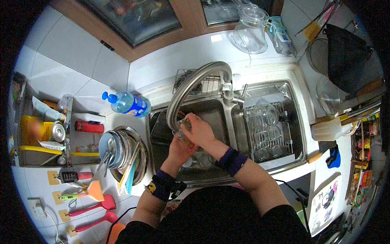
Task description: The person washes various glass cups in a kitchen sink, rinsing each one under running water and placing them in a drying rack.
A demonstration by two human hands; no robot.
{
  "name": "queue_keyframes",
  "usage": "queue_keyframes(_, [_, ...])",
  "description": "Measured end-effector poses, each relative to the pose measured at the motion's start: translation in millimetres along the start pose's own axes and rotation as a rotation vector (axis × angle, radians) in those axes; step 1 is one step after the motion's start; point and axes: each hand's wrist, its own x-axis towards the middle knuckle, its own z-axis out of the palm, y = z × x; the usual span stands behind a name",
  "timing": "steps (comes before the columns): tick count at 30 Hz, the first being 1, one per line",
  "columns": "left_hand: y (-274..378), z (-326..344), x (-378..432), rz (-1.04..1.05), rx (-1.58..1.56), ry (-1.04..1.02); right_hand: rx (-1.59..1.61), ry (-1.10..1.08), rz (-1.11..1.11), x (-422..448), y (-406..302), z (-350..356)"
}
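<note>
Both my hands are over the left basin of a steel double sink (218, 117), close under the mouth of the curved faucet (195, 80). My left hand (182, 150) grips a small clear glass vessel (182, 134) from below. My right hand (199, 130) closes around the same vessel from above and the right, and my fingers hide much of its shape. Beneath my hands, several clear glass pieces (204, 161) lie in the basin, partly covered by my wrists. A dark pan or tray (158, 128) sits at the basin's left side.
Upturned glasses (265, 131) stand on a wire rack (288, 140) in the right basin. Left of the sink are stacked bowls with spoons (111, 149) and a blue dish-soap pump bottle (132, 104). A glass pitcher (251, 33) stands on the back ledge. The faucet handle (243, 93) points backward.
</note>
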Motion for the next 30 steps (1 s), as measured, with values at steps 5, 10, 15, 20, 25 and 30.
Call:
queue_keyframes(5, [8.5,10.6,-3.5,0.022,-0.09,-0.021,-0.172,-0.023,-0.193,-6.8,0.1,0.8])
queue_keyframes(10, [11.3,26.1,-2.6,0.076,-0.189,0.009,-0.26,0.056,-0.331,-14.3,-13.2,-9.6])
queue_keyframes(15, [0.8,44.1,-11.3,0.085,-0.124,0.042,-0.06,-0.058,-0.257,-21.0,-9.5,-30.6])
queue_keyframes(20, [-2.3,43.2,-6.2,0.103,-0.118,-0.049,0.027,-0.11,-0.196,-22.1,-7.6,-44.9])
queue_keyframes(25, [-11.7,25.5,6.3,0.061,-0.157,0.0,0.038,-0.064,-0.176,-29.5,-0.6,-53.5])
queue_keyframes(30, [-25.7,32.2,-1.8,-0.013,0.012,0.044,-0.034,-0.001,-0.173,-51.5,20.2,-66.6])
